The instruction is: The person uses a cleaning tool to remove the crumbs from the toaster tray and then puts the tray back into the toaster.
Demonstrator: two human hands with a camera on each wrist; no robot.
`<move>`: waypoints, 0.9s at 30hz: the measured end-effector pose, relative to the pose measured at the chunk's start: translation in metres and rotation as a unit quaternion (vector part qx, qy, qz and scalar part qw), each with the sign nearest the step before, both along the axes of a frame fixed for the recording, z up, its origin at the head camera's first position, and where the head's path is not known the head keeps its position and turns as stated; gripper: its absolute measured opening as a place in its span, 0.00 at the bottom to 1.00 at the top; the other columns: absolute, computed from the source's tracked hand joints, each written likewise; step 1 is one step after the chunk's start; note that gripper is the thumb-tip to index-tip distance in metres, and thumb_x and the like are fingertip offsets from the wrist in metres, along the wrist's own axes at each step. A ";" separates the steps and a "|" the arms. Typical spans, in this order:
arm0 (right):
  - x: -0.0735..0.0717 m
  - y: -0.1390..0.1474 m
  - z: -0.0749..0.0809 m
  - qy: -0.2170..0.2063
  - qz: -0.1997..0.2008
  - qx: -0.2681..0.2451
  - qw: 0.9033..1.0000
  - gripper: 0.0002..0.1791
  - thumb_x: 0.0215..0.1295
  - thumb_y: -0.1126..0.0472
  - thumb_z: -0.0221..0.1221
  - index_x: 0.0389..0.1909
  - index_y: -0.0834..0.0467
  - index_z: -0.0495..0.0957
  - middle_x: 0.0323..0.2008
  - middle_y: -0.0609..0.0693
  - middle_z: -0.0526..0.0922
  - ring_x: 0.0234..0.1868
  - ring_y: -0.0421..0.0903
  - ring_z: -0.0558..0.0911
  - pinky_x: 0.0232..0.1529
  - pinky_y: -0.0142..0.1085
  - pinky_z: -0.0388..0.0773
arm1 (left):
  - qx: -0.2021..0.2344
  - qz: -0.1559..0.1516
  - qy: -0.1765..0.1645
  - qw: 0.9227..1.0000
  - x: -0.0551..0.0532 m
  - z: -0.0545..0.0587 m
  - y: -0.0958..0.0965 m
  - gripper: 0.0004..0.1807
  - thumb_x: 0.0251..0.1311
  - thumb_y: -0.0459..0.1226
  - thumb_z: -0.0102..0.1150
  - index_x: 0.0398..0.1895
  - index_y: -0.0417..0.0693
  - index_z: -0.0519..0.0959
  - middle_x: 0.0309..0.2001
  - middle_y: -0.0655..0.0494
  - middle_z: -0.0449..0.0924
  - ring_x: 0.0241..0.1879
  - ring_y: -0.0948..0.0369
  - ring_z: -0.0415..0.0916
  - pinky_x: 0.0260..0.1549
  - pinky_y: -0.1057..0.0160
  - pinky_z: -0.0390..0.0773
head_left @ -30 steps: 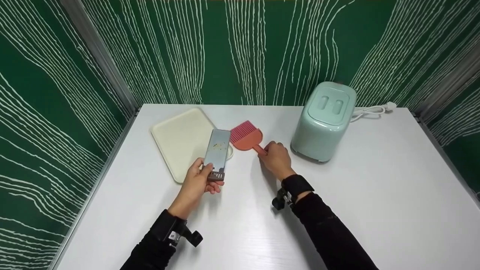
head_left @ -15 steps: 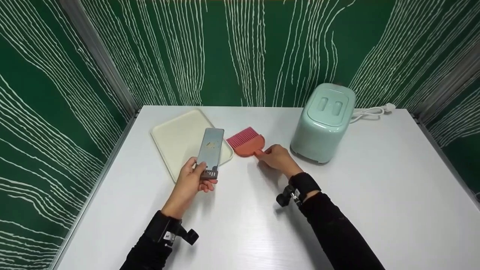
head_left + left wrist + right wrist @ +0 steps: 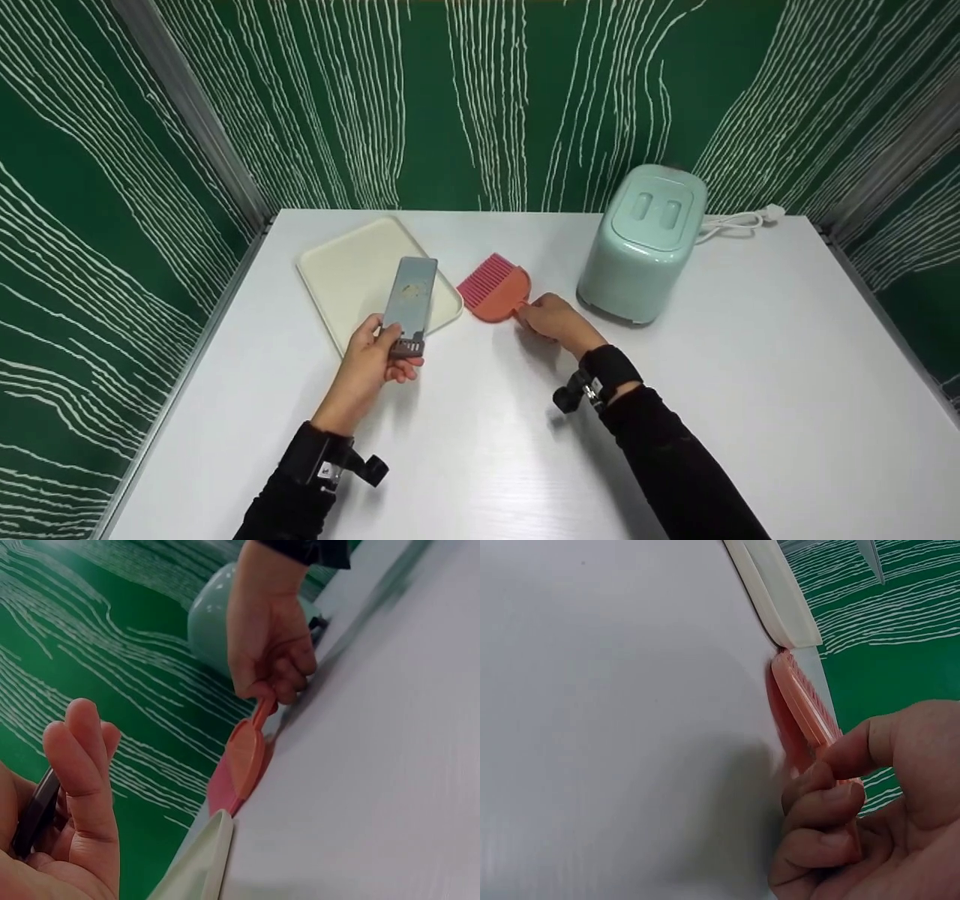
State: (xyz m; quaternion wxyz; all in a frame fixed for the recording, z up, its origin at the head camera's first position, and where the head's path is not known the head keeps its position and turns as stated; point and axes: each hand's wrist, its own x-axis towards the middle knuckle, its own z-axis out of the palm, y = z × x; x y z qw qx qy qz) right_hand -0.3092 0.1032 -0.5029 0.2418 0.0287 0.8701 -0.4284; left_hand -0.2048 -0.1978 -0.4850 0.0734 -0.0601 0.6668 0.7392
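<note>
My left hand (image 3: 367, 356) grips the dark end of a flat grey crumb tray (image 3: 412, 289), thumb on top. Yellowish crumbs lie on the metal surface. It is held above a cream square tray (image 3: 352, 262), overlapping its right part in the head view. In my right hand (image 3: 551, 315) is the handle of a small orange brush (image 3: 802, 701), pinched between thumb and fingers. The brush's pink bristles (image 3: 486, 279) point left, their tips at the cream tray's right corner. From the left wrist view, the crumb tray shows only as a dark edge (image 3: 34, 814) behind my fingers.
A mint-green toaster (image 3: 637, 255) stands at the right back of the white table (image 3: 480, 465), just beyond my right hand. Its white cord and plug (image 3: 750, 220) lie behind it. A green wall (image 3: 450, 112) with white lines closes off the back.
My left hand has moved left with the crumb tray, further over the cream tray. The brush has come slightly nearer to me, its bristles now at the cream tray's corner.
</note>
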 end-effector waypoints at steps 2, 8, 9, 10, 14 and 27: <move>0.001 -0.001 0.000 0.004 -0.005 -0.004 1.000 0.19 0.78 0.43 0.53 0.39 0.56 0.72 0.29 0.48 0.70 0.32 0.45 0.71 0.37 0.37 0.67 | 0.000 -0.001 -0.002 1.000 0.000 0.000 -0.002 0.09 0.86 0.36 0.38 0.56 0.39 0.66 0.24 0.51 0.87 0.15 0.66 0.79 0.17 0.72 0.77; 0.005 -0.001 -0.003 0.060 -0.024 0.017 0.998 0.23 0.76 0.38 0.57 0.37 0.56 0.74 0.35 0.49 0.76 0.38 0.46 0.75 0.37 0.35 0.71 | -0.008 0.001 -0.007 1.000 -0.001 0.003 -0.010 0.09 0.87 0.37 0.39 0.55 0.41 0.67 0.24 0.50 0.88 0.15 0.64 0.80 0.18 0.71 0.78; 0.005 -0.001 -0.003 0.070 -0.028 0.022 0.997 0.25 0.76 0.37 0.57 0.34 0.55 0.73 0.34 0.49 0.76 0.36 0.46 0.76 0.36 0.35 0.71 | -0.010 0.003 -0.008 1.000 -0.002 0.004 -0.012 0.08 0.87 0.37 0.39 0.54 0.41 0.67 0.24 0.50 0.88 0.15 0.64 0.80 0.17 0.70 0.78; 0.005 0.000 -0.004 0.077 -0.034 0.022 0.996 0.25 0.76 0.36 0.57 0.32 0.54 0.73 0.31 0.48 0.76 0.34 0.46 0.76 0.34 0.35 0.71 | -0.011 0.003 -0.008 1.000 -0.002 0.004 -0.013 0.09 0.87 0.37 0.40 0.54 0.41 0.67 0.24 0.50 0.87 0.15 0.64 0.80 0.17 0.70 0.78; 0.003 0.001 -0.005 0.110 -0.055 0.024 0.992 0.28 0.75 0.36 0.59 0.23 0.51 0.68 0.23 0.45 0.74 0.26 0.44 0.74 0.27 0.35 0.69 | -0.013 0.004 -0.006 1.000 -0.002 0.005 -0.020 0.09 0.86 0.37 0.41 0.57 0.40 0.67 0.23 0.50 0.87 0.15 0.64 0.79 0.16 0.70 0.78; 0.010 -0.018 0.018 0.203 -0.074 0.030 0.976 0.30 0.71 0.33 0.63 0.21 0.51 0.68 0.21 0.43 0.69 0.26 0.44 0.70 0.28 0.37 0.64 | -0.024 0.011 -0.005 1.000 -0.004 0.006 -0.041 0.15 0.85 0.36 0.44 0.64 0.34 0.69 0.21 0.54 0.86 0.13 0.66 0.79 0.15 0.72 0.77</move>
